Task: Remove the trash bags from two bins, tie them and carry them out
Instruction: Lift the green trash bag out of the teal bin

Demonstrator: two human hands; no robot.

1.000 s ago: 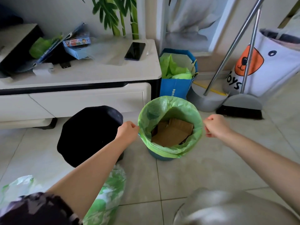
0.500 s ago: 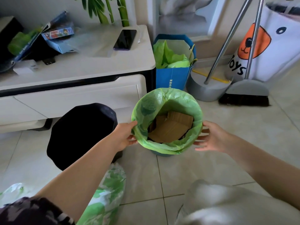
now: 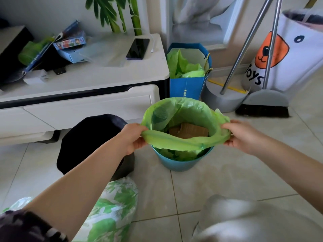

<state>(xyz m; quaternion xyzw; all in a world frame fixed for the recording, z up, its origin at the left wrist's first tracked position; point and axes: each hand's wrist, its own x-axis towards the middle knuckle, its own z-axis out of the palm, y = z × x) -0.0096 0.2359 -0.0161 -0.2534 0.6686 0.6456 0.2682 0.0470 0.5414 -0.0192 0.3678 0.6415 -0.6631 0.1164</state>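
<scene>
You have open tile floor (image 3: 218, 173) in front of and to the right of the bin (image 3: 178, 162). A black bin (image 3: 90, 142) crowds its left, with the cabinet (image 3: 83, 109), blue bag (image 3: 187, 84) and dustpan (image 3: 225, 100) close behind it.

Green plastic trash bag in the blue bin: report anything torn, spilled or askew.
Nothing stands out. The green plastic trash bag shows no visible tear; both hands grip its rim, lifted off the round blue plastic bin. Brown cardboard stays inside.

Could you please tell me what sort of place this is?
Probably a home living room: a low white cabinet holding a phone, a toy storage bag, and a broom on tiled floor.
</scene>
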